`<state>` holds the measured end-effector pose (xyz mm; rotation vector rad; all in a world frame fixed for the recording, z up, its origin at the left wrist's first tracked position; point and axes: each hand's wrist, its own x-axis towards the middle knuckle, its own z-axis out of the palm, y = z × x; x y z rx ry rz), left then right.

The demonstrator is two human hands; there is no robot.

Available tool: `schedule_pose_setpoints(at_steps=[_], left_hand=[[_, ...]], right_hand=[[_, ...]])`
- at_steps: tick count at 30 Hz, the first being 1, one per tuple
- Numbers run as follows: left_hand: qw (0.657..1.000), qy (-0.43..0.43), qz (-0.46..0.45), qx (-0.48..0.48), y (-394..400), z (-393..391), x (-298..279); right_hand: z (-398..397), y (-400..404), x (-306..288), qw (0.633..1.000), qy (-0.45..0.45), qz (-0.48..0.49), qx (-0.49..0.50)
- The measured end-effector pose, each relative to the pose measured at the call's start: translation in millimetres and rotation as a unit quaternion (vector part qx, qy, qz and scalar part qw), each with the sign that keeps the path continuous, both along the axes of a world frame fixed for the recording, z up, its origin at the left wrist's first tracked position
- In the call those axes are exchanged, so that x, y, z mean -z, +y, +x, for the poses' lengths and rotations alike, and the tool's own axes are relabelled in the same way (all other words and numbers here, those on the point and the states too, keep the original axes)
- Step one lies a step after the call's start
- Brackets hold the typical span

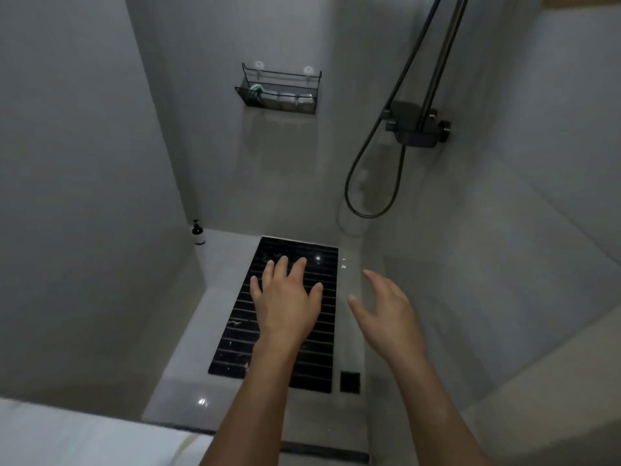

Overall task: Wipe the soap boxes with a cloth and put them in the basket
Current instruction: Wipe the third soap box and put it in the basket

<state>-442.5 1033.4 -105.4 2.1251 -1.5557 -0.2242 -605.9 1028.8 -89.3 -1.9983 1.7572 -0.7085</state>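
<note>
Black wire wall basket (pixel 314 83) carries pale boxy items, likely the soap boxes (pixel 287 99), beside a teal cloth (pixel 257 88); detail blurred. Left hand (pixel 285 302): grip empty, fingers spread. Right hand (pixel 386 309): grip empty, relaxed. Judgement: boxes light, rigid, possibly slick; grasp across short sides.
</note>
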Motion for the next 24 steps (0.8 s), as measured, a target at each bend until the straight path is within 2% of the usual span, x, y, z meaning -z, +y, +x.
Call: schedule_pose_setpoints(at_steps=[5,12,18,24], left_hand=[[1.000,-0.002,0.015,0.008,-69,27,7],[0.999,-0.032,0.029,-0.030,-169,86,13],[0.996,-0.037,0.026,-0.072,-283,131,11],[0.992,-0.033,0.038,-0.116,-397,165,0]], right_hand=[[29,-73,4,1.000,0.004,0.011,-0.003],[80,-191,14,0.999,0.008,0.023,-0.039],[134,-325,16,0.994,0.012,0.011,-0.109],[179,-457,12,0.985,0.018,0.053,-0.161]])
